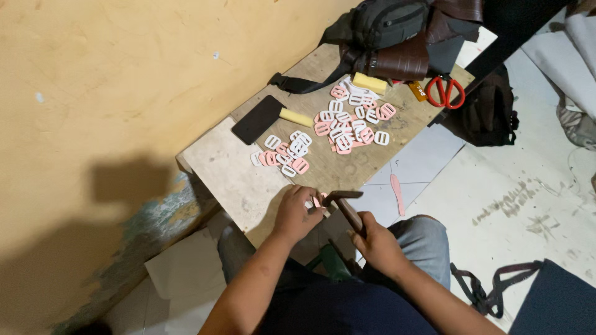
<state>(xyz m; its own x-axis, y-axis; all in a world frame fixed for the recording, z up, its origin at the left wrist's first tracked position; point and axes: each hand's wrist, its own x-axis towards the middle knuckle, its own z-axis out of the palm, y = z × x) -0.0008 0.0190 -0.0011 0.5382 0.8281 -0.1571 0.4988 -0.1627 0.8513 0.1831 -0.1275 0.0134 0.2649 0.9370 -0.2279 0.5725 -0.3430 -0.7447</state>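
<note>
My right hand (375,239) grips the wooden handle of a small hammer (345,203), whose dark head hovers over the near edge of a low wooden table (338,167). My left hand (295,211) rests on that edge and pinches a small pink and white plastic buckle piece (315,202) just under the hammer head. Several pink and white slide buckles (351,121) lie scattered across the middle of the table, and a smaller bunch of buckles (285,154) lies closer to me.
A black flat tool with a yellow handle (264,118) lies at the table's left. Red scissors (445,91), a yellow block (369,82) and dark bags (397,31) sit at the far end. An orange wall (93,93) is to the left, and straps (487,288) lie on the tiled floor.
</note>
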